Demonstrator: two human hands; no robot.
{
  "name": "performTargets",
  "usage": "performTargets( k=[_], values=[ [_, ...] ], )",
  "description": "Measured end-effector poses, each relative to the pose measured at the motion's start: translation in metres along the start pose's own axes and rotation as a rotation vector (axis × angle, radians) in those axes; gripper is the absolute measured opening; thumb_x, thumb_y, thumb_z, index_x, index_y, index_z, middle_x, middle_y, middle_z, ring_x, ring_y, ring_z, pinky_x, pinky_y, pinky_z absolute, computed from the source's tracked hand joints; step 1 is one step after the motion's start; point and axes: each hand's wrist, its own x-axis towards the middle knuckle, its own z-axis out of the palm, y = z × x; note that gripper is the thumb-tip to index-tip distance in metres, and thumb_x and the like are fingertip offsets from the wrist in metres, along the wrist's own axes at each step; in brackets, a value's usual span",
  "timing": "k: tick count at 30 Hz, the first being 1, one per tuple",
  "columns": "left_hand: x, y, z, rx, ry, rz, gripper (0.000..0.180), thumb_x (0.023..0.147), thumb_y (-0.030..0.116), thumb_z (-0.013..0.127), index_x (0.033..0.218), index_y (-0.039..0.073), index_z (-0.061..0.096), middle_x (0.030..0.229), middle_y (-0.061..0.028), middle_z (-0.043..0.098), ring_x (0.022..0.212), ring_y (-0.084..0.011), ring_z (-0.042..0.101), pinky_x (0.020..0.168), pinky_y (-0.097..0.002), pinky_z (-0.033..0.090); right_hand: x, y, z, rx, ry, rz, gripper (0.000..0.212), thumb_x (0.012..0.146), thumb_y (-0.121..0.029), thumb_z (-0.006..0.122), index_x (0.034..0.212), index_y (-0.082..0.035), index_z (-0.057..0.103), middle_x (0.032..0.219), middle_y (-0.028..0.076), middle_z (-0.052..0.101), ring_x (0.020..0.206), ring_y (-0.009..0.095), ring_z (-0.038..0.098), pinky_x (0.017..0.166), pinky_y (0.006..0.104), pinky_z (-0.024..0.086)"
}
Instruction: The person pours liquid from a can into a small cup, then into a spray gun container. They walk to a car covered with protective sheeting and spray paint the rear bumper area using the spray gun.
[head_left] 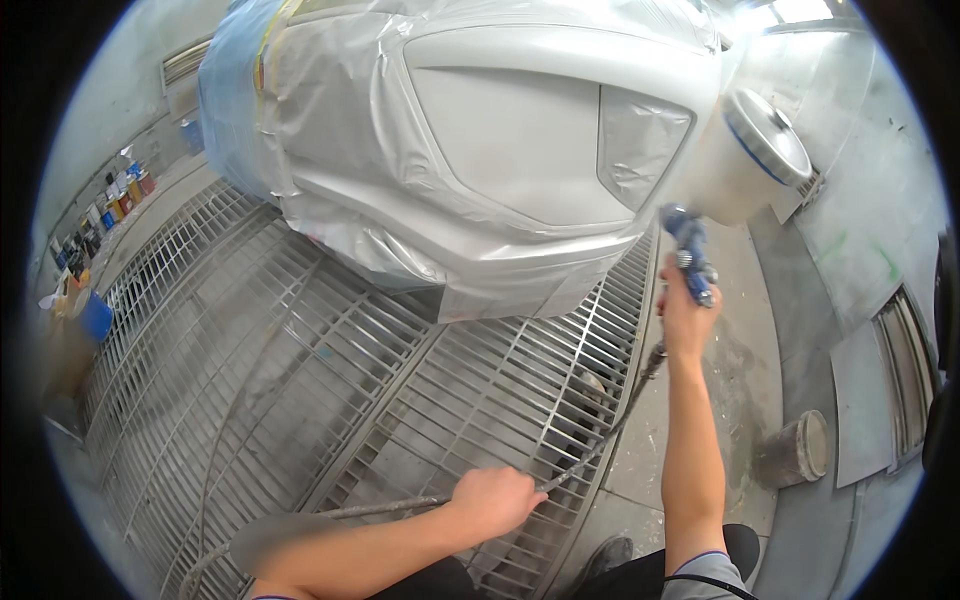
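My right hand (686, 318) is closed around the handle of a blue spray gun (690, 255), held out at the right beside the car. A white lidded cup (765, 150) shows just beyond the gun and seems joined to it; the join is blurred. From below the grip a dark air hose (625, 405) runs down to my left hand (497, 497), which is closed on it low in the middle, then carries on to the left. Ahead stands a car body with a pale panel (520, 135), wrapped in clear masking film (340, 130) and, at the left, blue film (230, 100).
Metal floor grating (400, 400) lies beneath the car and hose. Several bottles and cans (125, 195) line the left wall, near a blue container (95, 317). At the right, a bucket (797, 450) stands by the wall, close to a louvred vent (905, 370).
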Motion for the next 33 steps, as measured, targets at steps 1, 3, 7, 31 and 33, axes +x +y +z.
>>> performTargets(
  k=[1,3,7,31,33],
  values=[
    [-0.002,-0.001,0.000,0.010,-0.015,-0.012,0.052,0.105,0.051,0.060,0.084,0.006,0.076,0.076,-0.0175,0.074,0.075,-0.0399,0.076,0.063,-0.0525,0.060,-0.015,-0.009,0.016,0.050,-0.101,0.016,0.025,0.098,-0.020,0.081,0.087,0.000,0.072,0.064,-0.003,0.060,0.053,0.007,0.055,0.049,0.0270,0.043],
    [-0.005,-0.001,-0.001,0.029,-0.038,-0.022,0.052,0.106,0.050,0.060,0.084,0.006,0.076,0.076,-0.0176,0.075,0.075,-0.0400,0.076,0.063,-0.0526,0.060,-0.041,-0.027,0.041,0.126,-0.261,0.022,0.020,0.097,-0.018,0.082,0.095,0.001,0.075,0.068,-0.004,0.061,0.057,0.005,0.054,0.053,0.0255,0.043],
    [-0.009,0.000,-0.004,0.023,-0.025,-0.042,0.052,0.106,0.050,0.059,0.084,0.006,0.077,0.077,-0.0176,0.075,0.076,-0.0403,0.076,0.064,-0.0525,0.061,-0.079,-0.062,0.081,0.195,-0.476,-0.008,0.019,0.096,-0.017,0.081,0.104,0.001,0.077,0.075,-0.001,0.068,0.061,0.006,0.057,0.056,0.0256,0.045],
    [0.008,0.018,0.005,0.031,0.088,0.012,0.051,0.106,0.051,0.060,0.089,0.005,0.075,0.080,-0.0163,0.075,0.073,-0.0396,0.075,0.062,-0.0514,0.061,0.053,0.061,-0.052,-0.096,0.177,-0.076,0.028,0.099,-0.024,0.078,0.085,-0.001,0.072,0.065,0.000,0.063,0.053,0.008,0.056,0.049,0.0287,0.044],
    [0.007,0.018,0.002,0.040,0.061,0.000,0.052,0.105,0.052,0.060,0.088,0.005,0.075,0.080,-0.0164,0.075,0.074,-0.0397,0.075,0.063,-0.0517,0.061,0.032,0.057,-0.037,-0.062,0.089,-0.018,0.033,0.097,-0.030,0.080,0.084,0.000,0.072,0.063,0.000,0.062,0.051,0.009,0.056,0.048,0.0280,0.043]
  ],
)
